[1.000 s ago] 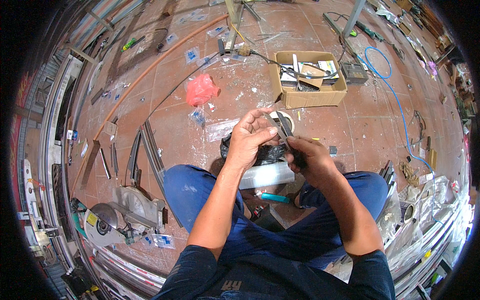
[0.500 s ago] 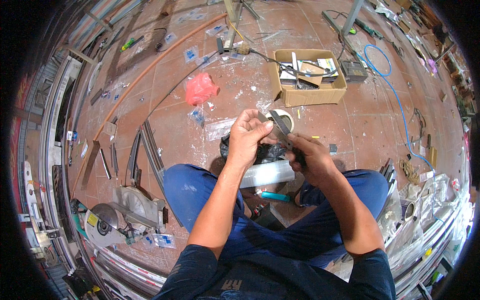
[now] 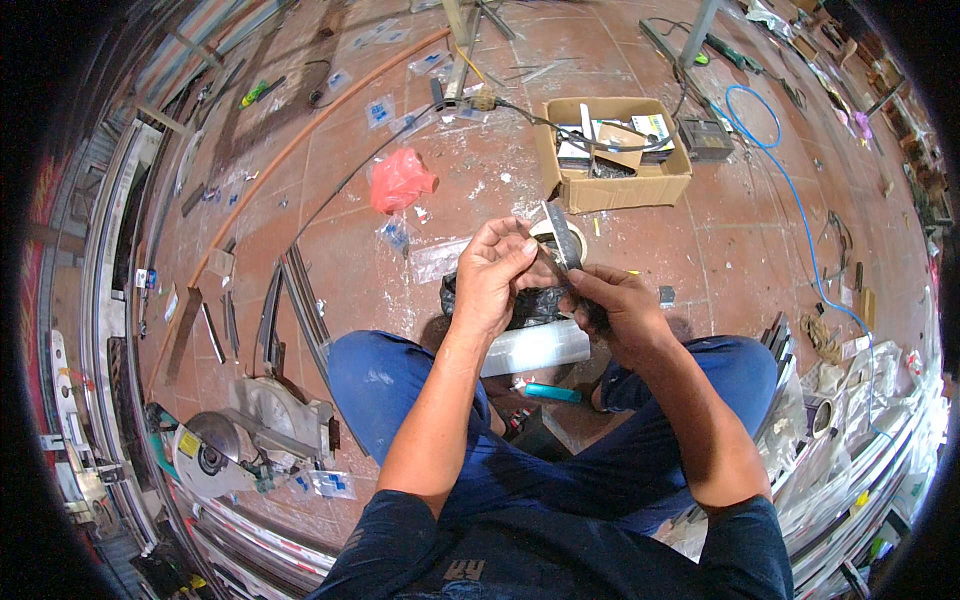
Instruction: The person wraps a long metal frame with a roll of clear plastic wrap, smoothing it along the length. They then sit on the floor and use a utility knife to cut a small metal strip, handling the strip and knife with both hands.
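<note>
Above my lap, my right hand (image 3: 612,300) grips a short, flat, dark metal strip (image 3: 562,236) between thumb and fingers. The strip stands up, tilted slightly, with its free end pointing away from me. Close on its left, my left hand (image 3: 500,265) is closed, thumb against curled fingers, on a second thin dark strip that meets the first one near my right fingertips. Whether the two strips are joined cannot be seen. Behind them on the floor lies a roll of pale tape (image 3: 572,243), partly covered. A black plastic bag (image 3: 520,306) sits below my hands.
A clear plastic roll (image 3: 537,348) and a turquoise tool handle (image 3: 553,393) lie between my legs. Ahead stand an open cardboard box (image 3: 625,192) and a red plastic bag (image 3: 402,180). A circular-blade saw (image 3: 215,455) is at left; a blue hose (image 3: 800,205) curves along the right.
The strip in my right hand has turned more upright, its free end rising. My left fingers have shifted slightly, and the second strip shows less beside them.
</note>
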### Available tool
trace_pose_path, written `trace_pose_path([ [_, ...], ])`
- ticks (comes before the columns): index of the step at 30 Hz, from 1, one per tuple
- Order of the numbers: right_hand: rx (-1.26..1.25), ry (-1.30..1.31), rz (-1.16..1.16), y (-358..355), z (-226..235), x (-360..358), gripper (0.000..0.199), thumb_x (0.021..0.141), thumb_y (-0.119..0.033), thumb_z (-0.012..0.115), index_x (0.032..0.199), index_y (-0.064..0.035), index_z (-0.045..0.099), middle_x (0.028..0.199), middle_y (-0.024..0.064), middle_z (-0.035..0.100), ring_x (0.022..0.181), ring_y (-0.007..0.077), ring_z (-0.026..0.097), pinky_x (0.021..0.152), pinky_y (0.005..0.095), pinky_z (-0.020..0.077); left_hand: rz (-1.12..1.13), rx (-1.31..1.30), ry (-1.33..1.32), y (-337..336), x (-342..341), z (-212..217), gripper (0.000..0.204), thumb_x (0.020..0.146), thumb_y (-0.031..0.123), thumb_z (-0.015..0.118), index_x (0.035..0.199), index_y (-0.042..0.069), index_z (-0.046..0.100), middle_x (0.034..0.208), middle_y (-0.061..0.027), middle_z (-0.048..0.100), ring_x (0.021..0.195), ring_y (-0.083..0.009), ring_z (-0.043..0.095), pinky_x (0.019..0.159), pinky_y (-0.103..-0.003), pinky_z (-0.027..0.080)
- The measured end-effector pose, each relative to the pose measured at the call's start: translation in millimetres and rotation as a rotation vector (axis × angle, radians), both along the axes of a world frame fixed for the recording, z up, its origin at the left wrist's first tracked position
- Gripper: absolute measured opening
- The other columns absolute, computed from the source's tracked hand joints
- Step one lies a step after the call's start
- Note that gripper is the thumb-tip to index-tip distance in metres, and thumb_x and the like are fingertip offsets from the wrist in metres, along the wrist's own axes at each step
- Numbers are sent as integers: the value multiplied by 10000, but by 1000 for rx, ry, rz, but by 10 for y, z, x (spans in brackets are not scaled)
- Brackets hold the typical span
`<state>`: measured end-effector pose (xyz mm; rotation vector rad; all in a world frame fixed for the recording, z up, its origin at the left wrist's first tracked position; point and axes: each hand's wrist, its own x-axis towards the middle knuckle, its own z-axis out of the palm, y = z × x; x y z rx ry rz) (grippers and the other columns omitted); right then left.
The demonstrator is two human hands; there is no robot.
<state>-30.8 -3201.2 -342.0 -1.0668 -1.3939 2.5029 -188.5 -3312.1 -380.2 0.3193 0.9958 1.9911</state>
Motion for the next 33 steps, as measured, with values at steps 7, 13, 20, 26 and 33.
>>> trace_pose_path([
  [7,114,-64,36,2,36,20,245,1008,-301,686,1072,-68,724,822,-8,686,621,30,540,519,197,376,-40,-25,22,-11,18,8,392,996,61,647,1365,-26,546,1027,-171,704,882,-266,741,736,-366,661],
  [13,134,-56,53,-2,46,23,239,992,-291,701,1056,-63,728,822,-6,687,623,27,539,521,192,357,-62,-45,50,-21,23,-6,465,997,95,656,1424,-33,525,1099,-192,710,922,-259,739,769,-368,656],
  [20,99,-30,33,-7,75,25,252,967,-276,733,1031,-32,723,806,15,687,605,30,535,526,195,368,-94,-62,53,-10,39,38,478,1011,126,641,1447,-33,526,1158,-181,710,1008,-244,728,829,-351,645],
  [26,114,-18,38,-5,49,23,224,963,-282,731,960,-58,720,811,-10,705,611,39,541,576,220,395,-97,-37,59,-8,38,18,492,1008,124,642,1457,-33,518,1188,-186,704,1041,-248,722,853,-367,642],
  [33,101,-18,19,-6,26,19,253,959,-267,744,1011,-21,721,802,16,680,616,35,533,550,194,387,-100,-32,54,-9,38,35,502,1005,127,647,1462,-33,513,1182,-192,702,1053,-254,716,859,-374,640],
])
